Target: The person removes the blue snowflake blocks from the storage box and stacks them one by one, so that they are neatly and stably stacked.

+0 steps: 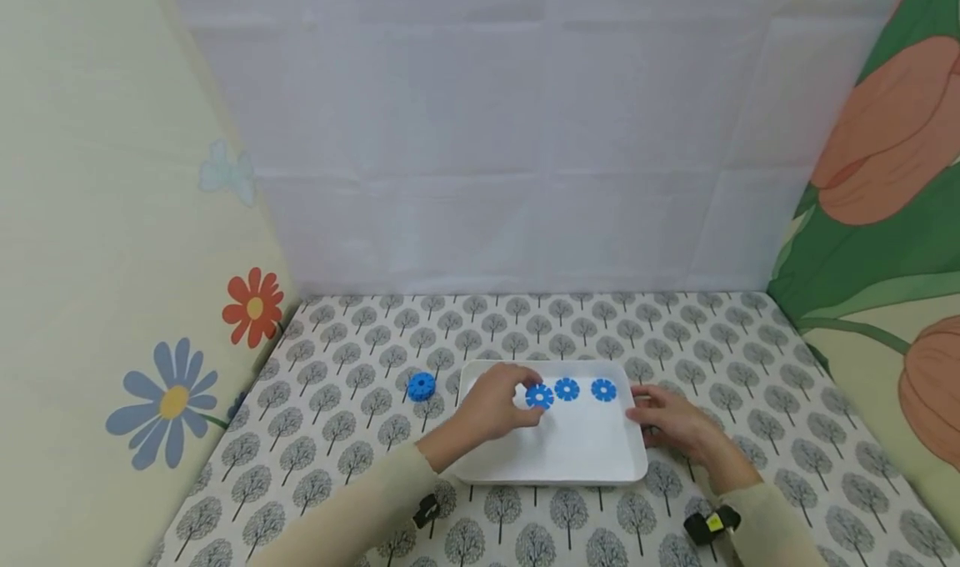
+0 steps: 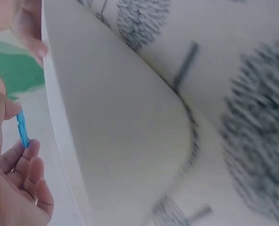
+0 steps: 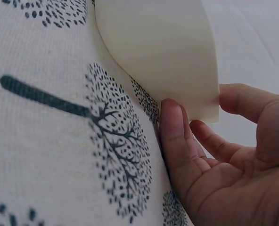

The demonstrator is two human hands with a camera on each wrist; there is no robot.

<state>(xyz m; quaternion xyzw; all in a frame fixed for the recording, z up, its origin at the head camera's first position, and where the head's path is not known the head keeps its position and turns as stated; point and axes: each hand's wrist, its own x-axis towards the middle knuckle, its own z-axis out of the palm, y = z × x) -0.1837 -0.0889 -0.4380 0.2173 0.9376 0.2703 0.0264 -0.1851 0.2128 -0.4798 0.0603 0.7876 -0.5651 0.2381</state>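
Observation:
My left hand (image 1: 497, 402) pinches a blue notched plastic disc (image 1: 539, 397) between thumb and fingers above the white tray (image 1: 570, 459). Seen edge-on in the left wrist view, the same disc (image 2: 22, 128) looks thin and upright. Two more blue discs, a middle one (image 1: 567, 389) and a right one (image 1: 603, 390), lie in a row along the tray's far side. At the tray's right edge, my right hand (image 1: 675, 421) grips the rim; in the right wrist view its fingers (image 3: 175, 127) are on both sides of the tray wall (image 3: 163, 52).
A small stack of blue discs (image 1: 422, 386) sits on the cloth to the left of the tray. The table is covered with a tree-print cloth (image 1: 360, 417). Behind it hangs a white sheet (image 1: 525, 158), with flower-printed fabric on both sides.

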